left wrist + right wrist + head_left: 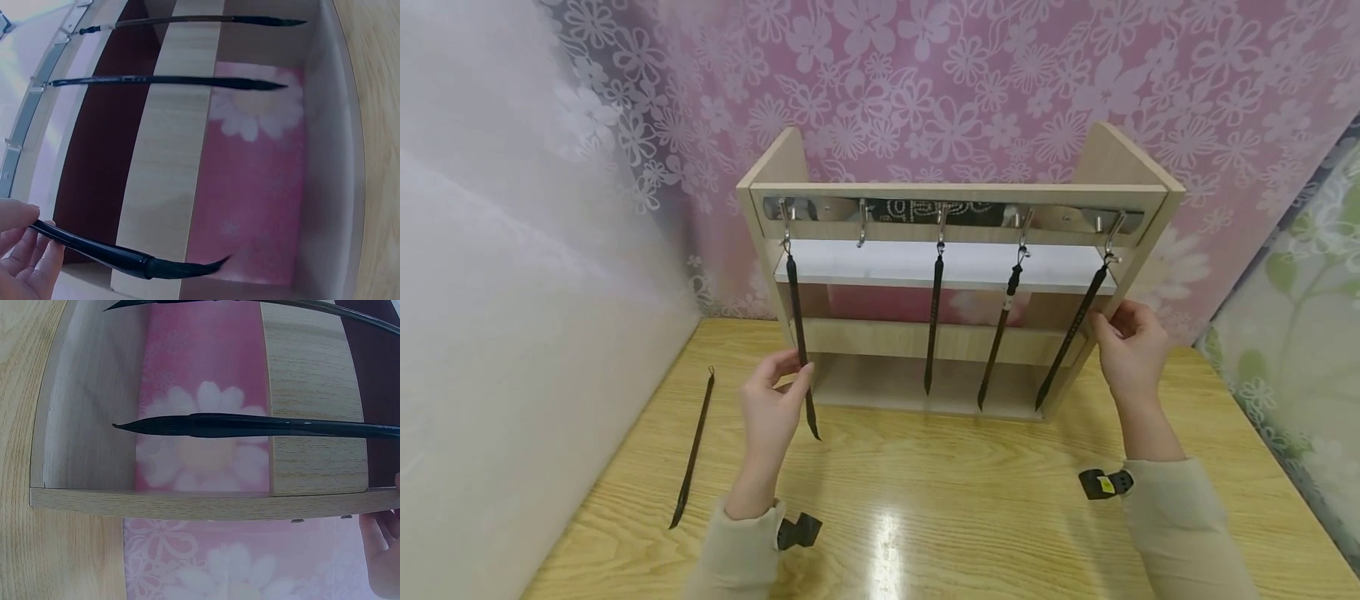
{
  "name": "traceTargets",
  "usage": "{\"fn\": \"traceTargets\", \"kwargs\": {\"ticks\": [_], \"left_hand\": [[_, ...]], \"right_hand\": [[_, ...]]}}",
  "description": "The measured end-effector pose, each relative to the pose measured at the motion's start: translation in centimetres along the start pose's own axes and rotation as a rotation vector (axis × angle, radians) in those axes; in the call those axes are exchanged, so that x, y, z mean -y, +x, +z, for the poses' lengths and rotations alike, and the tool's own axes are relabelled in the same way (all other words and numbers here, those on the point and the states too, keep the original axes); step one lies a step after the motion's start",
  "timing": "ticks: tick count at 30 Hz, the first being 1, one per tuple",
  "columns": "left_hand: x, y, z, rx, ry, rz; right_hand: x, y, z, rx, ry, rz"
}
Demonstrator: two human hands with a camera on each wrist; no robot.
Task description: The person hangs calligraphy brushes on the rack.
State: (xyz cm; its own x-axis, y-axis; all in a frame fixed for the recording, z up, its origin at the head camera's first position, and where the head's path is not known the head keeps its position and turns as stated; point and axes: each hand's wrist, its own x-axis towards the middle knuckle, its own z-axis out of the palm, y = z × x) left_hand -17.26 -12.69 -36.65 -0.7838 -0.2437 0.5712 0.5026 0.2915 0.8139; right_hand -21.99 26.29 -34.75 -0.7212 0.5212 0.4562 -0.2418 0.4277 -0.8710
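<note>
My left hand (pixel 773 398) pinches the dark handle of the leftmost calligraphy brush (pixel 797 308), low down. That brush hangs by its loop from the first hook, with its bent black tip (pixel 187 269) below my fingers in the left wrist view. My right hand (pixel 1133 354) holds the right side panel (pixel 206 505) of the wooden shelf, thumb at the front edge and other fingers behind it. Near it hangs the rightmost brush (pixel 1077 327), slanted. Two more brushes hang between, one in the middle (pixel 934 325) and one with a pale label (pixel 1000 329).
The second hook (pixel 862 223) from the left bears no brush. Another brush (pixel 695 450) lies on the wooden table (pixel 925 508), left of my left hand. A pale wall (pixel 512 292) borders the table's left side; a pink flowered wall covering (pixel 925 92) is behind the shelf.
</note>
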Motion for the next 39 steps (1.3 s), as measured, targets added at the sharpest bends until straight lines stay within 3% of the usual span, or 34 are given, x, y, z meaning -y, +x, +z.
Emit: {"fn": "traceTargets", "kwargs": {"ticks": [9,23,31,39], "left_hand": [[-0.3,-0.2,1.9,0.068,-0.066,-0.004],[-0.8,-0.3,3.3,0.118,-0.049,0.019],[-3.8,-0.5,3.3,0.126,-0.009,0.013],[-3.9,-0.4,3.3,0.131,-0.006,0.006]], "right_hand": [[-0.1,-0.1,0.1,-0.004,-0.002,-0.021],[-0.1,0.0,0.1,-0.003,0.002,-0.017],[-0.1,-0.1,0.1,-0.003,0.013,-0.024],[-0.1,0.0,0.1,-0.012,0.005,-0.027]]}}
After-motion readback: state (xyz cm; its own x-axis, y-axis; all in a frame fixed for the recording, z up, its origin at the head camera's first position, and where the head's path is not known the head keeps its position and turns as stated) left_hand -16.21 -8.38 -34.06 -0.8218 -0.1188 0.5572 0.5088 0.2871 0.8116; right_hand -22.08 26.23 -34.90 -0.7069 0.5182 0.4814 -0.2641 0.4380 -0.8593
